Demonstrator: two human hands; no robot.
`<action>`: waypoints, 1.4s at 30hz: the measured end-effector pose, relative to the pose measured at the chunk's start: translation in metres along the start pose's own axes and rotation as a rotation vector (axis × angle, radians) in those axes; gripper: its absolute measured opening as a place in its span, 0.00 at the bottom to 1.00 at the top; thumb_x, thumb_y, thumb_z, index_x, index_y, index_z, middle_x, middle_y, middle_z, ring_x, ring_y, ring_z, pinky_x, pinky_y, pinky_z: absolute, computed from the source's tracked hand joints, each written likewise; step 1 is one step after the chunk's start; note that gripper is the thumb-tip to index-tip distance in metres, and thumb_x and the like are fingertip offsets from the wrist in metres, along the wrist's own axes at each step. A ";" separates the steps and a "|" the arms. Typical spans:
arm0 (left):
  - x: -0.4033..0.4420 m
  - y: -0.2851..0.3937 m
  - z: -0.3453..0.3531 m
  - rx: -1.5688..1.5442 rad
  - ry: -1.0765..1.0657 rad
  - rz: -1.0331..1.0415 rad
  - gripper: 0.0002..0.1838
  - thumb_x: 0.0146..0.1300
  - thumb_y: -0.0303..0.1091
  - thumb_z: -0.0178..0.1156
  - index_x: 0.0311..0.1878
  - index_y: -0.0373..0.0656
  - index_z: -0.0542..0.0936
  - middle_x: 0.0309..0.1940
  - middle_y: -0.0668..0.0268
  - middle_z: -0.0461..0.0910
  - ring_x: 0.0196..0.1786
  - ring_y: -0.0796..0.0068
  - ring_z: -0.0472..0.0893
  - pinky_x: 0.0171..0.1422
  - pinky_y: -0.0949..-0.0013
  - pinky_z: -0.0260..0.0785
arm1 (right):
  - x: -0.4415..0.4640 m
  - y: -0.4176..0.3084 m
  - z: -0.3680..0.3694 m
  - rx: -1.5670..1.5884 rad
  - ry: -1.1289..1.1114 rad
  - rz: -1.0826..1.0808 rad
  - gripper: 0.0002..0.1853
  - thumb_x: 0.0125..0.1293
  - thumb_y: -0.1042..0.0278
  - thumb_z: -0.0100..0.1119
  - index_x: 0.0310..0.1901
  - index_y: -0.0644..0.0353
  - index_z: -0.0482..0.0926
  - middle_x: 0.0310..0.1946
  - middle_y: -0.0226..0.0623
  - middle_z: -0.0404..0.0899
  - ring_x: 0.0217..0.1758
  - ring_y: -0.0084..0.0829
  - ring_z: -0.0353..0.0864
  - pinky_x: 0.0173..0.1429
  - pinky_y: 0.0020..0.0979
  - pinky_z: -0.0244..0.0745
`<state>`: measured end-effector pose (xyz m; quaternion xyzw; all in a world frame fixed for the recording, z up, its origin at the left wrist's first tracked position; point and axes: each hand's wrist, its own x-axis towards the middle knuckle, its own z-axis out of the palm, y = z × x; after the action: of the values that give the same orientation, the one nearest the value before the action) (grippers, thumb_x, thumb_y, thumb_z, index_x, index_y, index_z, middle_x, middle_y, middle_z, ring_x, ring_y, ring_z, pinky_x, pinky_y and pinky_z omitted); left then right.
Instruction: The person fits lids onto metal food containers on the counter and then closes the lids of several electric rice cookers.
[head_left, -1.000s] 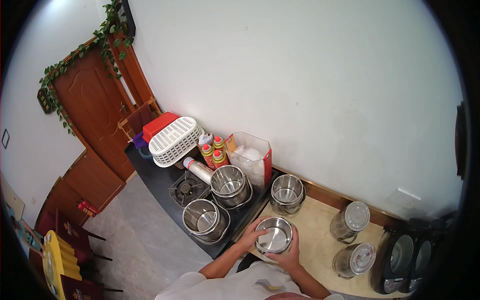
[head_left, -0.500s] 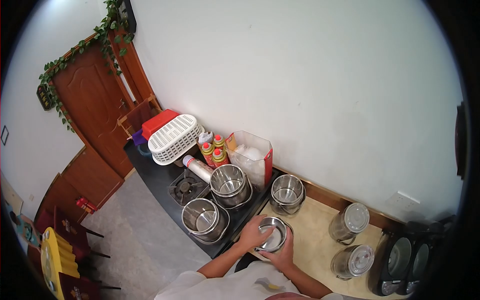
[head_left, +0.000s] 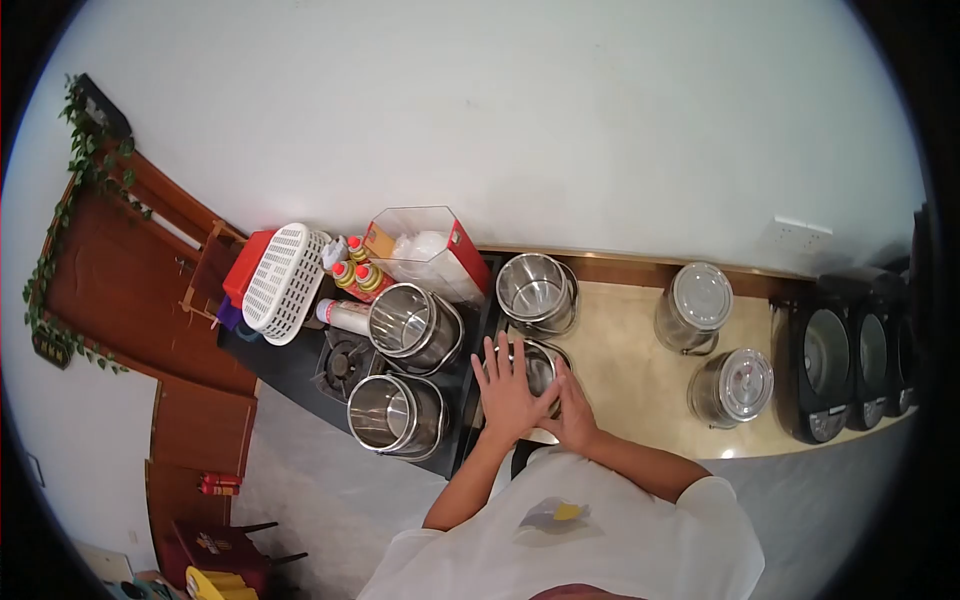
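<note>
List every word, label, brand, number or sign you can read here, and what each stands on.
None can be read with certainty.
Dark sign by the door: too blurred.
Chair back: lettering too blurred.
Red-capped cans: printing too small.
Black appliances: panel markings too small.
Fire extinguishers: too small.

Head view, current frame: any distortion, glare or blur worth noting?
Head view: black vignetting fills the corners, and wide-angle distortion appears to bow the pale countertop; head view: a bright glare spot sits on its near edge, and reflections streak the steel pot at front left; head view: the left hand's spread fingers show without heavy blur.
</note>
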<state>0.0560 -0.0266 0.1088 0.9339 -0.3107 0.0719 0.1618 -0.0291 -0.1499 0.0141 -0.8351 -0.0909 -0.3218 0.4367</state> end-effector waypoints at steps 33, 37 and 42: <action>0.024 -0.017 0.007 -0.021 0.058 -0.001 0.54 0.59 0.68 0.68 0.79 0.40 0.66 0.81 0.50 0.61 0.84 0.47 0.56 0.87 0.39 0.38 | 0.080 0.052 -0.176 -0.874 0.173 0.724 0.45 0.63 0.38 0.69 0.71 0.67 0.70 0.68 0.53 0.70 0.71 0.54 0.68 0.70 0.57 0.65; 0.024 -0.016 0.006 -0.011 0.048 -0.013 0.54 0.58 0.68 0.68 0.79 0.40 0.66 0.81 0.50 0.60 0.84 0.47 0.55 0.87 0.40 0.37 | 0.071 0.009 -0.146 -0.788 0.087 0.673 0.43 0.61 0.37 0.71 0.64 0.67 0.74 0.60 0.52 0.75 0.62 0.53 0.73 0.63 0.54 0.72; 0.023 -0.016 0.007 -0.005 0.072 0.001 0.54 0.59 0.68 0.68 0.79 0.39 0.66 0.80 0.49 0.62 0.84 0.46 0.57 0.86 0.39 0.39 | 0.052 -0.018 -0.115 -0.561 -0.038 0.672 0.38 0.62 0.36 0.71 0.56 0.67 0.78 0.52 0.51 0.78 0.56 0.52 0.76 0.61 0.49 0.74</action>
<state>0.0844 -0.0298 0.1033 0.9301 -0.3052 0.1047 0.1754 -0.0495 -0.2364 0.1053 -0.9103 0.2687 -0.1589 0.2717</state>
